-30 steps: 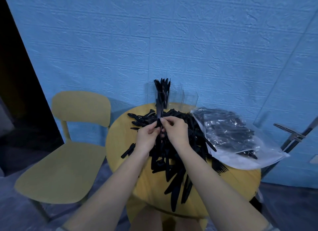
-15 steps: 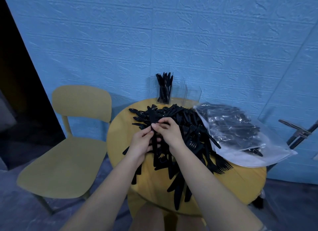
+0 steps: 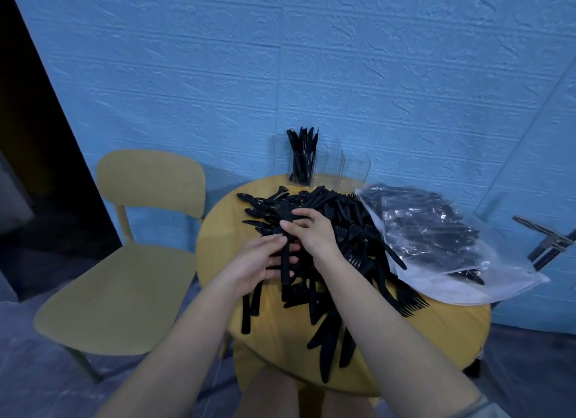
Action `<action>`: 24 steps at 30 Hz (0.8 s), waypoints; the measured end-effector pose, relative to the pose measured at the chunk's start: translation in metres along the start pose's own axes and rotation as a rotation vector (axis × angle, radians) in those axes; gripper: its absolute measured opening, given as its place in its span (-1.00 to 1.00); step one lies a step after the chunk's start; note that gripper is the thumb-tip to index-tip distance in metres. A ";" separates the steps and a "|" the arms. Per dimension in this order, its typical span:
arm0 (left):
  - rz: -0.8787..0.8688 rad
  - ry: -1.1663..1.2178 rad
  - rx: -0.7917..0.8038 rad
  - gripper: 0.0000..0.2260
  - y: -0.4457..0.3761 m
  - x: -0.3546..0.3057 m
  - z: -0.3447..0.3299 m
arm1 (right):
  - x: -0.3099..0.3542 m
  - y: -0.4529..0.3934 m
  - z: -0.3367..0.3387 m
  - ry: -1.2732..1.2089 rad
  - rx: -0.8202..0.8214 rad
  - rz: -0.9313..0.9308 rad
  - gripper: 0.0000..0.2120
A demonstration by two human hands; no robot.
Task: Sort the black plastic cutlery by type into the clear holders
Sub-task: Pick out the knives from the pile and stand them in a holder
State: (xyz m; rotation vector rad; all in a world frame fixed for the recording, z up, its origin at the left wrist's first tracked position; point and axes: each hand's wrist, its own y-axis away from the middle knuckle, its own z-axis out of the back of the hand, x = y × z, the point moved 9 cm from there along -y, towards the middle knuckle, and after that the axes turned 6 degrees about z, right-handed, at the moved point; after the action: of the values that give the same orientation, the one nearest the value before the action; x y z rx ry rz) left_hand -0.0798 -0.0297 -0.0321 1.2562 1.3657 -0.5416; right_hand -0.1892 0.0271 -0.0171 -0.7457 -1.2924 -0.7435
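Both hands are pinching one knife [image 3: 285,255] lying near-to-far: right hand [image 3: 313,233] at its far end, left hand [image 3: 258,261] mid-handle, holders [image 3: 327,168] beyond.

- A big heap of black plastic cutlery [image 3: 339,230] lies on the round table (forks, knives and spoons all mixed up).
- Three clear holders [image 3: 327,168] stand in a row behind the heap.
- The left holder [image 3: 301,165] has black knives standing up in it.
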 end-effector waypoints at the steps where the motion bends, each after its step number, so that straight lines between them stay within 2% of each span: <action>1: -0.002 -0.030 -0.007 -0.84 -0.001 0.000 0.002 | 0.000 -0.003 -0.002 0.030 0.025 0.001 -0.69; 3: -0.008 -0.055 -0.043 -0.79 -0.004 -0.002 0.008 | 0.004 -0.013 -0.002 0.131 0.056 0.035 -0.77; 6: -0.009 -0.040 -0.091 -0.79 -0.009 -0.007 0.018 | 0.020 -0.041 0.023 0.432 -0.040 0.160 -0.88; 9: -0.010 -0.024 -0.107 -0.80 -0.015 -0.011 0.025 | 0.023 -0.071 0.045 0.763 -0.076 0.189 -0.86; 12: -0.001 -0.027 -0.119 -0.79 -0.021 -0.012 0.029 | 0.018 -0.095 0.037 1.024 0.067 0.246 -0.79; 17: 0.026 -0.055 -0.097 -0.71 -0.029 -0.010 0.031 | 0.004 -0.111 -0.001 1.371 0.426 0.432 -0.66; 21: 0.018 -0.003 -0.108 -0.66 -0.032 -0.007 0.036 | -0.003 -0.115 -0.012 1.486 0.519 0.484 -0.63; 24: 0.011 0.006 -0.114 -0.73 -0.032 -0.005 0.040 | -0.002 -0.116 -0.011 1.513 0.507 0.495 -0.69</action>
State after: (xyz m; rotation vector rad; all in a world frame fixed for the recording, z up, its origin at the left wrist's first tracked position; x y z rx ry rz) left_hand -0.0930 -0.0767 -0.0479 1.1726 1.3753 -0.4462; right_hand -0.2789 -0.0465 -0.0128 0.0492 0.1305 -0.3359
